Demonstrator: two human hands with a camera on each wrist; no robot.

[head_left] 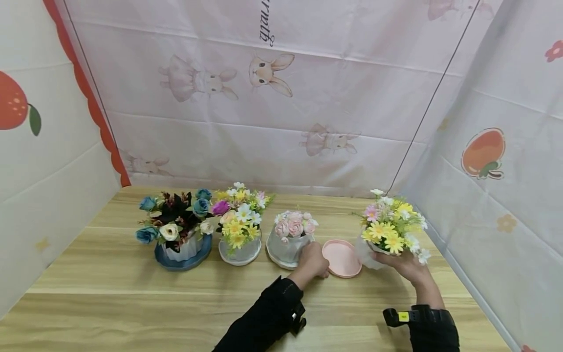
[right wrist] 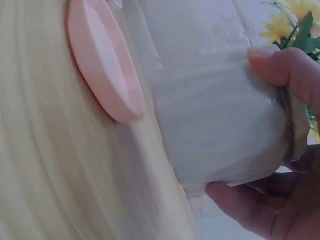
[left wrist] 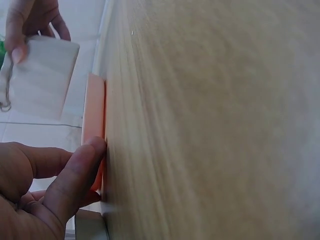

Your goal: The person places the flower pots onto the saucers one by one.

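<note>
My right hand [head_left: 406,266] grips a white flowerpot [right wrist: 220,117] near its twine-tied rim, thumb on one side and fingers on the other. Yellow, white and pink artificial flowers [head_left: 391,227] fill this pot. In the left wrist view the pot [left wrist: 45,75] hangs a little above the tabletop. Just left of it lies a round pink saucer [head_left: 342,259], with nothing on it. At the saucer's left edge is my left hand [head_left: 313,263], its thumb and fingers pinching the rim [left wrist: 93,112]. Behind the left hand stands a grey pot [head_left: 286,247] of pink roses on a pale saucer.
Further left, a pot of mixed flowers [head_left: 239,222] stands on a whitish saucer [head_left: 239,256]. At the far left, blue and cream roses fill a white pot [head_left: 184,247] on a blue saucer [head_left: 182,264]. Printed cloth walls [head_left: 264,146] border the wooden table [head_left: 132,313].
</note>
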